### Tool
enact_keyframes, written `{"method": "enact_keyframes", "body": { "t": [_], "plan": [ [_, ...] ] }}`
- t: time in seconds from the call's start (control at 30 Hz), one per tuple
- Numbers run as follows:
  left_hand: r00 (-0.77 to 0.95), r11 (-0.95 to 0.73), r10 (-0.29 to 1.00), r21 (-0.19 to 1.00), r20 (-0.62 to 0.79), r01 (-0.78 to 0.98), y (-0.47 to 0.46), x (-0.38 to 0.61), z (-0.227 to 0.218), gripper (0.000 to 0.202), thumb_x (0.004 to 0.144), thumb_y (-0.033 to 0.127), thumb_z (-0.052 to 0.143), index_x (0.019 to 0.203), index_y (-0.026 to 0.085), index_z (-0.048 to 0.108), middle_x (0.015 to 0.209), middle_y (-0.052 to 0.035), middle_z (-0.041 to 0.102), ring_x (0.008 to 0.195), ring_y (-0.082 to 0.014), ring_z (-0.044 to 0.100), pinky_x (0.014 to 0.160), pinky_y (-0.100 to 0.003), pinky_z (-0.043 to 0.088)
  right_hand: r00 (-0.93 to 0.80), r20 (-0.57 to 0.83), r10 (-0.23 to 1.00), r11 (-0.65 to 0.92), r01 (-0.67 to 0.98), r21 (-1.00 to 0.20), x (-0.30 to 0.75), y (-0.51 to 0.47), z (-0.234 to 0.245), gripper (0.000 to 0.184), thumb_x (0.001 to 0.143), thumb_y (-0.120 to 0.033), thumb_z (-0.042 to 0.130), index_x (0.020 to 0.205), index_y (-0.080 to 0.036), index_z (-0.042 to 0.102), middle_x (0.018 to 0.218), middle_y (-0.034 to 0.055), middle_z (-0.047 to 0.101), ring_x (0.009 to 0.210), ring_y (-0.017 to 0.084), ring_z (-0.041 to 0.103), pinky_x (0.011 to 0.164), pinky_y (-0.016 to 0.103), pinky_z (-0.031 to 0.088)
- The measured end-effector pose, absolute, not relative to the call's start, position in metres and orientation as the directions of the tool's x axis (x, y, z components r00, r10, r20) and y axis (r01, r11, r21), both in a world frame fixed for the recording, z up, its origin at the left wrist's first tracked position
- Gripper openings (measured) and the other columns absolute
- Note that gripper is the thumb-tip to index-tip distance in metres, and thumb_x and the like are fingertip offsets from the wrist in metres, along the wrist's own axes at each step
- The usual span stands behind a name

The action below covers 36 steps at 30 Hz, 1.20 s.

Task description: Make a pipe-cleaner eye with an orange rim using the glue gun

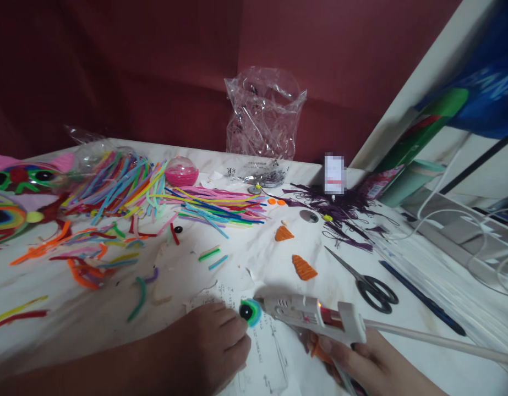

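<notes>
Glue gun (315, 316): white plastic, smooth, faint sheen.
Coiled eye (249, 312): fuzzy chenille, glossy black centre.
Pipe cleaners (212, 206): fuzzy, matt.
Far bag (264, 113): clear crinkled film, shiny.
Scissors (365, 283): metal blades, black plastic handles.
Tabletop (92, 319): white, smooth.

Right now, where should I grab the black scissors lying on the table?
Take the scissors by their black handle loops, coming from the near right: the loops lie toward you, the shut blades point away and left toward the purple threads.
</notes>
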<state>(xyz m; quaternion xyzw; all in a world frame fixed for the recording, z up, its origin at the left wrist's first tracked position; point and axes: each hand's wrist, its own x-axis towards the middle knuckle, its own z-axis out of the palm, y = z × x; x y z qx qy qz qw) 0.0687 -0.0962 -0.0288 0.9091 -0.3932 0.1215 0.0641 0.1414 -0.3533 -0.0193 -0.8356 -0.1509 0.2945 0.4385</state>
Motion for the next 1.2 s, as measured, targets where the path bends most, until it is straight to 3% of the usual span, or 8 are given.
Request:
{"method": "enact_keyframes", "body": {
  "t": [0.57,1.2],
  "plan": [
    [0.657,-0.678,-0.708,0.010,0.261,-0.735,-0.0970,0.0691,-0.0262,0.020,0.091,0.013,0.043,0.072,0.017,0.048,0.074,-0.0026,0.051,0.066,-0.0170,0.045,0.060,-0.032,0.038,0.770,-0.390,0.505,-0.585,-0.027,-0.811,0.1412,-0.3489,-0.0146,0.048,0.076,-0.066,0.049,0.073,-0.018,0.052,0.055,-0.0047,0.041,0.051,0.010,0.035,0.049,0.024,0.027],
    [0.656,-0.682,-0.690,0.029,0.307,-0.731,-0.0973,0.0699,-0.0259,0.020,0.091,0.013,0.044,0.073,0.017,0.050,0.073,-0.0028,0.052,0.065,-0.0169,0.046,0.062,-0.032,0.040,0.783,-0.401,0.475,-0.606,-0.039,-0.794,0.1399,-0.3496,-0.0167,0.050,0.074,-0.067,0.049,0.071,-0.017,0.055,0.058,-0.0028,0.043,0.054,0.012,0.035,0.051,0.025,0.028]
  ]
}}
